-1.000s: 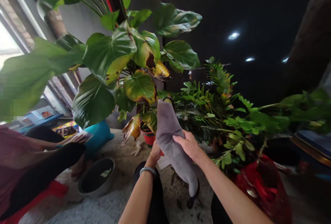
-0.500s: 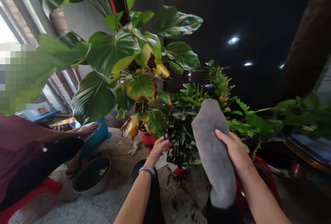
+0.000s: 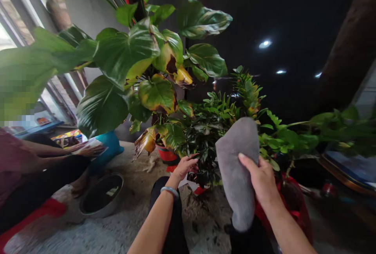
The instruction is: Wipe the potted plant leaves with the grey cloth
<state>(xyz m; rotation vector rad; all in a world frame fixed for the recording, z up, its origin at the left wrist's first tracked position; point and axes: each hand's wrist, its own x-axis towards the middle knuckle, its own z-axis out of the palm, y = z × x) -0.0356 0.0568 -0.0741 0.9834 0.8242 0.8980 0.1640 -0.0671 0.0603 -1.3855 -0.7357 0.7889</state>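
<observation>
A long, soft grey cloth (image 3: 240, 168) hangs in front of my right knee, smooth and plush-looking. My right hand (image 3: 261, 179) grips its right side, thumb lying on the face toward me; the other fingers are hidden behind it. To the left, my left hand (image 3: 187, 168), with a pale bangle on the wrist, reaches to the edge of a bushy plant with dark leaves (image 3: 205, 140). Its fingers are apart and slightly bent, with nothing seen in them. Whether the fingertips touch the leaves I cannot tell.
A tall plant with big leaves (image 3: 126, 54), some browned, rises from a red pot (image 3: 166, 154). A grey basin (image 3: 101, 195) stands on the floor at left, beside a seated person (image 3: 38, 160) holding something white. A red pot (image 3: 298, 207) is by my right arm.
The grey cloth has tilted and swung slightly left with my right hand. My left hand has shifted a little right. The seated person's hands have come together on the white thing.
</observation>
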